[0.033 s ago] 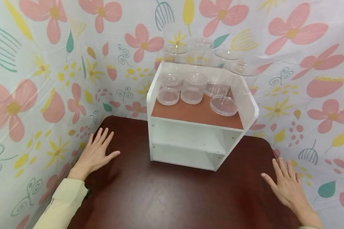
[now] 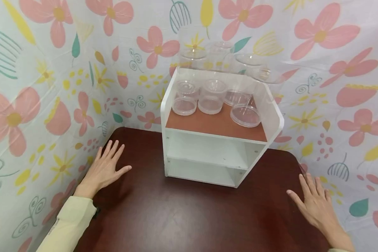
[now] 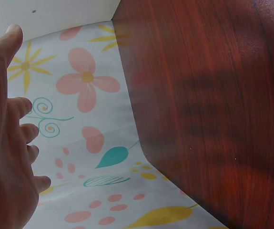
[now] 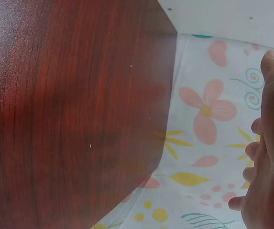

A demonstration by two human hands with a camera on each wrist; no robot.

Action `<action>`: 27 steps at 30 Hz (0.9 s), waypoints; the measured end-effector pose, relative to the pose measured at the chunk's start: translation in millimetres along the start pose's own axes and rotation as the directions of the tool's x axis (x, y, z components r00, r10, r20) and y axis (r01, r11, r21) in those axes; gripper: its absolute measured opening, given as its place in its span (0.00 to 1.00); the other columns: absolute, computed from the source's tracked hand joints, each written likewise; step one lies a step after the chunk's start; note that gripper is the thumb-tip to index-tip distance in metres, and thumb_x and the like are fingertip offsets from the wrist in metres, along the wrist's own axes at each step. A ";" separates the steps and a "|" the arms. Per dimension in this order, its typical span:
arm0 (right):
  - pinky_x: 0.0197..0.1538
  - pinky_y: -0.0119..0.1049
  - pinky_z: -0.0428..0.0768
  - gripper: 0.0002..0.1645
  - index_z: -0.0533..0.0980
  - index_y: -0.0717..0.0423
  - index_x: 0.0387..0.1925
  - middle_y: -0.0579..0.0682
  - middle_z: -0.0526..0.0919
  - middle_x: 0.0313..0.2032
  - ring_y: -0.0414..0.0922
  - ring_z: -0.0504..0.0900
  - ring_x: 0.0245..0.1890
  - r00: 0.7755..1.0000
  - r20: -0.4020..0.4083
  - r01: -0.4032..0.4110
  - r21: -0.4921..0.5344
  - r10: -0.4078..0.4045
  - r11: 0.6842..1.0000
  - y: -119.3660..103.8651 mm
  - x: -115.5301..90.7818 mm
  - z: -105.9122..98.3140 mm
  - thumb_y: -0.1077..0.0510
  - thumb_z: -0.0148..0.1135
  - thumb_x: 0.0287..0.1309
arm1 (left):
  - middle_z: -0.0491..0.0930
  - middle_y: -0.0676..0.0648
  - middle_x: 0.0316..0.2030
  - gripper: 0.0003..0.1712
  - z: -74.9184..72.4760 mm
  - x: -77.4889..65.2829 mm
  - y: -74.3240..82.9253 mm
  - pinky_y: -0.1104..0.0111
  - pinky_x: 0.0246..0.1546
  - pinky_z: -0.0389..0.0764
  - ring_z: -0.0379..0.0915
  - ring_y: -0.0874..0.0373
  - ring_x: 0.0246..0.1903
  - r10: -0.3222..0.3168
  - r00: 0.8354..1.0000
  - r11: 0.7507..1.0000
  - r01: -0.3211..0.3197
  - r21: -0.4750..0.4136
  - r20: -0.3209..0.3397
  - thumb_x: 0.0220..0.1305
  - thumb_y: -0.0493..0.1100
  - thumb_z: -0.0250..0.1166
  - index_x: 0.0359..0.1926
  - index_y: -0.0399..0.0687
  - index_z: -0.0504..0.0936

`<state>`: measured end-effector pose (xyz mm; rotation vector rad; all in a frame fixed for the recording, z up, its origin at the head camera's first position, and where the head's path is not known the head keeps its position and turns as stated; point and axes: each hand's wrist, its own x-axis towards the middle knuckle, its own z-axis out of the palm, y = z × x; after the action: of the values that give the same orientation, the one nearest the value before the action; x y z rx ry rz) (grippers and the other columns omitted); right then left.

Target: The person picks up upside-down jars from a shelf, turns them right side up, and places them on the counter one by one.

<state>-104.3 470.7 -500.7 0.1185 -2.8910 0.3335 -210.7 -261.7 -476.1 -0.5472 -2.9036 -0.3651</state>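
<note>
In the head view my left hand [image 2: 102, 169] is over the table's left edge, palm down, its fingers straight and the thumb spread. Over the right edge my right hand [image 2: 316, 206] is likewise spread out. Neither holds anything. Between them, towards the back, stands a small white shelf unit [image 2: 274, 117] with a brown top board. Several clear round containers stand on that board, among them a left one [image 2: 184, 106], a middle one [image 2: 211, 105] and a wide right one [image 2: 245, 117]. Both wrist views show fingers extended, with no object in them.
The dark red-brown table [image 2: 182, 217] has rounded back corners. Flower-printed white cloth [image 2: 126, 66] hangs close behind it and along both sides. Beneath the brown board the shelf unit has two white open compartments. More clear container rims show against the cloth at the back.
</note>
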 end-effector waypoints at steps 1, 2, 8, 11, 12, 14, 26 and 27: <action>0.65 0.81 0.37 0.49 0.42 0.60 0.82 0.72 0.42 0.78 0.70 0.31 0.78 1.000 0.000 -0.001 0.001 0.001 1.000 -0.4 -0.4 -0.2 0.41 0.52 0.77 | 0.43 0.33 0.81 0.55 -0.4 -0.3 -0.3 0.38 0.75 0.35 0.33 0.35 0.79 0.002 1.000 1.000 -0.002 0.001 -0.003 0.70 0.70 0.58 0.81 0.39 0.53; 0.65 0.81 0.37 0.49 0.42 0.60 0.82 0.72 0.42 0.78 0.70 0.31 0.78 1.000 -0.001 -0.002 0.000 0.002 1.000 -1.0 -0.8 -0.4 0.41 0.51 0.77 | 0.43 0.34 0.81 0.55 -0.7 -0.7 -0.5 0.38 0.75 0.36 0.33 0.35 0.79 0.003 1.000 1.000 -0.003 0.000 -0.005 0.70 0.70 0.58 0.81 0.39 0.53; 0.68 0.78 0.33 0.48 0.42 0.61 0.82 0.71 0.41 0.79 0.71 0.32 0.78 1.000 -0.015 0.000 -0.002 0.000 1.000 -6.2 2.0 -6.1 0.41 0.50 0.78 | 0.41 0.34 0.81 0.55 -2.0 -1.2 0.3 0.38 0.75 0.36 0.31 0.37 0.80 -0.001 1.000 1.000 0.001 -0.020 -0.016 0.70 0.70 0.59 0.81 0.40 0.51; 0.67 0.79 0.35 0.48 0.43 0.61 0.82 0.69 0.41 0.79 0.69 0.32 0.78 0.999 -0.040 -0.008 0.037 0.009 0.999 -11.1 2.5 -12.0 0.42 0.51 0.78 | 0.40 0.36 0.81 0.55 -0.9 0.8 4.7 0.39 0.75 0.36 0.29 0.39 0.80 -0.004 1.000 0.999 0.003 -0.049 -0.017 0.71 0.70 0.58 0.82 0.41 0.49; 0.67 0.80 0.36 0.47 0.43 0.62 0.82 0.69 0.41 0.79 0.68 0.33 0.79 0.999 -0.053 -0.007 0.059 0.010 0.998 -12.7 2.8 -14.3 0.43 0.51 0.78 | 0.39 0.37 0.81 0.55 -0.4 1.5 6.9 0.39 0.75 0.36 0.28 0.40 0.80 -0.005 1.000 0.998 0.004 -0.062 -0.017 0.71 0.70 0.58 0.82 0.42 0.48; 0.67 0.79 0.39 0.46 0.45 0.62 0.81 0.68 0.43 0.79 0.68 0.36 0.79 0.996 -0.087 0.006 0.114 0.004 0.993 -15.6 6.7 -19.7 0.47 0.52 0.78 | 0.38 0.39 0.82 0.54 1.1 3.1 12.8 0.40 0.75 0.36 0.26 0.43 0.80 -0.014 1.000 0.993 0.011 -0.115 -0.021 0.72 0.69 0.57 0.83 0.44 0.46; 0.57 0.11 0.62 0.34 0.55 0.55 0.81 0.45 0.68 0.73 0.21 0.65 0.62 0.975 -0.219 0.096 0.516 0.022 0.851 -64.8 22.2 -49.1 0.60 0.49 0.79 | 0.49 0.47 0.81 0.44 -11.4 17.3 61.1 0.39 0.68 0.64 0.44 0.46 0.79 -0.063 0.988 0.824 -0.028 -0.566 -0.142 0.76 0.58 0.60 0.83 0.56 0.49; 0.56 0.11 0.63 0.34 0.56 0.55 0.80 0.38 0.69 0.71 0.21 0.66 0.61 0.974 -0.226 0.101 0.528 0.025 0.843 -68.4 23.2 -52.2 0.61 0.49 0.79 | 0.51 0.46 0.81 0.43 -13.2 18.6 65.0 0.39 0.66 0.67 0.47 0.45 0.79 -0.062 0.986 0.811 -0.042 -0.583 -0.158 0.77 0.57 0.60 0.83 0.56 0.51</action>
<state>-108.3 415.2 -431.1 0.2147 -2.4861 1.0734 -201.8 -200.3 -446.2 -0.5408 -2.5894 -1.2698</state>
